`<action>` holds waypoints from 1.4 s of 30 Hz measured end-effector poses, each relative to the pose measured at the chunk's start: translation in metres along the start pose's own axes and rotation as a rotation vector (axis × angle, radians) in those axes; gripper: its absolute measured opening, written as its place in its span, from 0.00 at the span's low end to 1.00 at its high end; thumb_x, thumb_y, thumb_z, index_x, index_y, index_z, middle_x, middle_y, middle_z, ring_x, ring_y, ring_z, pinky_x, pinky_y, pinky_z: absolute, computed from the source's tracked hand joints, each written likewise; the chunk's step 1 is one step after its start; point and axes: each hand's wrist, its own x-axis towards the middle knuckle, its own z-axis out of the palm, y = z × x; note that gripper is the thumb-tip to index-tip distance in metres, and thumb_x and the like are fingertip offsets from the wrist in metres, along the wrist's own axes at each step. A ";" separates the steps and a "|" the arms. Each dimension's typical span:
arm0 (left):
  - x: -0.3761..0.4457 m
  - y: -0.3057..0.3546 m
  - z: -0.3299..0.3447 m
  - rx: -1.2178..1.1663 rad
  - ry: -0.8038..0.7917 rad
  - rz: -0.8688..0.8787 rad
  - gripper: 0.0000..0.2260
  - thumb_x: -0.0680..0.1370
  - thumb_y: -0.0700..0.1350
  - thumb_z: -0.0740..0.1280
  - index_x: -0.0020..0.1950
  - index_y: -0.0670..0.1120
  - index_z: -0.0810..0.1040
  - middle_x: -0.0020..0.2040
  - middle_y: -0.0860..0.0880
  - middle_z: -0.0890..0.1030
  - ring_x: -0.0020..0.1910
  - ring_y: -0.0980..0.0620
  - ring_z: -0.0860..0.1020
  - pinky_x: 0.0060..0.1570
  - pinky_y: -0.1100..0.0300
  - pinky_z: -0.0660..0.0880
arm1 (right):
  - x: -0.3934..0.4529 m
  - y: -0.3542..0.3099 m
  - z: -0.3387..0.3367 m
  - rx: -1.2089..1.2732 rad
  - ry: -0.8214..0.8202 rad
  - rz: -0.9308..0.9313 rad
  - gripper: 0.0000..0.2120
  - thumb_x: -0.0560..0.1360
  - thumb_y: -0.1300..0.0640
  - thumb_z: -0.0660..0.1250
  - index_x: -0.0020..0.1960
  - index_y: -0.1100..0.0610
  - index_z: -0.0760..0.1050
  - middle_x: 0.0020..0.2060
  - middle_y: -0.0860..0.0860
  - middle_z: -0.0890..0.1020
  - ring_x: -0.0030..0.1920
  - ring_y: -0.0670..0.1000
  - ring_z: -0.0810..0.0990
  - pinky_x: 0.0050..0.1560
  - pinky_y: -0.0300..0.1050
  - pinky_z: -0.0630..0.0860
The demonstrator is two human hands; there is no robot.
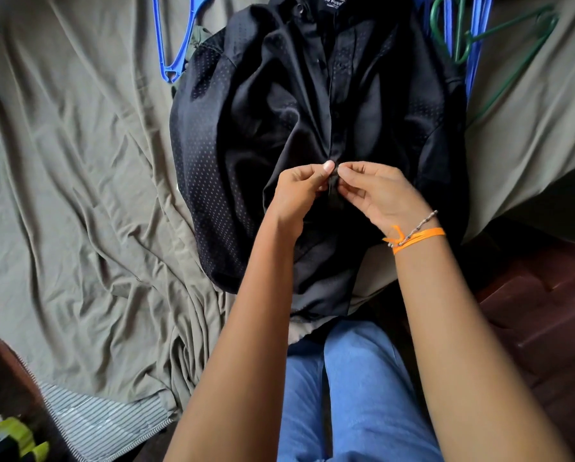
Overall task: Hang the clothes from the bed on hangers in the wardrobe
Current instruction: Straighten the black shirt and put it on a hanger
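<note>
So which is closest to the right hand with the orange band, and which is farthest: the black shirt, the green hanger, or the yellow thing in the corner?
From the right hand:
1. Black shirt, pinched at its front opening by both hands.
2. Green hanger, up at the top right on the bed.
3. Yellow thing, far off in the bottom left corner.

the black shirt [279, 128] hides most of a green garment [197, 36]; top edge crops its collar label [334, 1]
</note>
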 end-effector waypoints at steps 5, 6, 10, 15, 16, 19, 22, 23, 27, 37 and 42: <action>-0.007 -0.005 -0.005 0.049 0.059 0.094 0.09 0.79 0.35 0.62 0.50 0.41 0.81 0.43 0.49 0.83 0.38 0.62 0.79 0.43 0.72 0.73 | 0.003 0.000 -0.003 -0.038 0.069 0.037 0.04 0.78 0.60 0.63 0.47 0.56 0.76 0.40 0.48 0.81 0.41 0.44 0.79 0.48 0.37 0.77; -0.009 -0.013 -0.008 0.212 0.102 0.134 0.10 0.78 0.33 0.63 0.54 0.40 0.81 0.48 0.46 0.83 0.40 0.59 0.80 0.45 0.72 0.73 | 0.001 0.008 -0.001 -0.133 0.153 -0.024 0.02 0.77 0.57 0.65 0.48 0.55 0.75 0.42 0.49 0.79 0.41 0.45 0.77 0.48 0.38 0.76; -0.024 -0.065 -0.015 0.861 0.222 0.180 0.12 0.73 0.36 0.67 0.54 0.46 0.81 0.53 0.46 0.79 0.50 0.46 0.79 0.52 0.53 0.75 | -0.006 0.050 0.015 -0.570 0.402 -0.219 0.19 0.67 0.53 0.75 0.48 0.55 0.66 0.42 0.50 0.71 0.40 0.49 0.71 0.45 0.40 0.69; -0.048 -0.085 -0.014 1.244 0.215 0.083 0.10 0.73 0.41 0.65 0.53 0.47 0.80 0.52 0.47 0.81 0.53 0.43 0.77 0.47 0.54 0.67 | -0.007 0.072 0.005 -0.751 0.518 -0.222 0.10 0.69 0.66 0.65 0.49 0.63 0.71 0.42 0.54 0.75 0.43 0.55 0.73 0.43 0.40 0.65; -0.052 -0.087 -0.015 1.340 0.173 -0.008 0.10 0.75 0.41 0.63 0.54 0.46 0.79 0.53 0.46 0.80 0.54 0.42 0.77 0.49 0.54 0.66 | -0.008 0.073 -0.002 -0.719 0.522 -0.220 0.08 0.70 0.67 0.65 0.49 0.64 0.73 0.40 0.53 0.75 0.42 0.53 0.73 0.41 0.38 0.65; -0.061 -0.090 -0.021 1.331 0.083 -0.262 0.12 0.78 0.42 0.61 0.59 0.42 0.74 0.59 0.42 0.77 0.58 0.39 0.75 0.56 0.52 0.68 | -0.019 0.078 -0.022 -0.706 0.463 -0.291 0.03 0.72 0.61 0.69 0.45 0.60 0.78 0.38 0.49 0.77 0.39 0.50 0.75 0.43 0.42 0.71; -0.066 -0.083 -0.015 1.063 0.228 0.096 0.09 0.77 0.41 0.62 0.54 0.45 0.79 0.53 0.46 0.79 0.52 0.42 0.77 0.47 0.54 0.71 | -0.029 0.087 -0.038 -0.708 0.475 -0.347 0.07 0.72 0.50 0.69 0.37 0.45 0.74 0.33 0.41 0.75 0.36 0.47 0.74 0.40 0.50 0.72; -0.065 -0.080 -0.010 0.991 0.263 0.263 0.08 0.77 0.41 0.62 0.51 0.45 0.79 0.50 0.47 0.78 0.50 0.44 0.77 0.44 0.54 0.71 | -0.032 0.089 -0.040 -0.685 0.467 -0.339 0.08 0.73 0.48 0.68 0.35 0.45 0.73 0.30 0.39 0.74 0.34 0.45 0.73 0.39 0.51 0.72; -0.043 -0.088 0.003 1.190 0.299 0.378 0.10 0.77 0.46 0.65 0.56 0.44 0.74 0.55 0.46 0.75 0.54 0.44 0.73 0.48 0.48 0.73 | -0.034 0.090 -0.039 -0.676 0.431 -0.358 0.08 0.71 0.44 0.65 0.33 0.42 0.74 0.26 0.36 0.74 0.31 0.42 0.71 0.36 0.47 0.70; -0.027 -0.095 -0.033 1.098 0.416 0.570 0.05 0.72 0.46 0.70 0.41 0.45 0.80 0.41 0.47 0.77 0.41 0.44 0.76 0.39 0.53 0.70 | -0.033 0.088 -0.042 -0.581 0.410 -0.397 0.02 0.73 0.56 0.68 0.43 0.49 0.77 0.36 0.42 0.80 0.39 0.43 0.78 0.44 0.43 0.76; -0.101 -0.134 -0.025 0.828 0.227 0.694 0.03 0.71 0.37 0.69 0.43 0.43 0.79 0.43 0.48 0.75 0.41 0.48 0.72 0.44 0.61 0.68 | -0.041 0.083 -0.038 -0.465 0.439 -0.395 0.04 0.75 0.61 0.66 0.47 0.53 0.76 0.39 0.45 0.79 0.40 0.40 0.77 0.44 0.34 0.74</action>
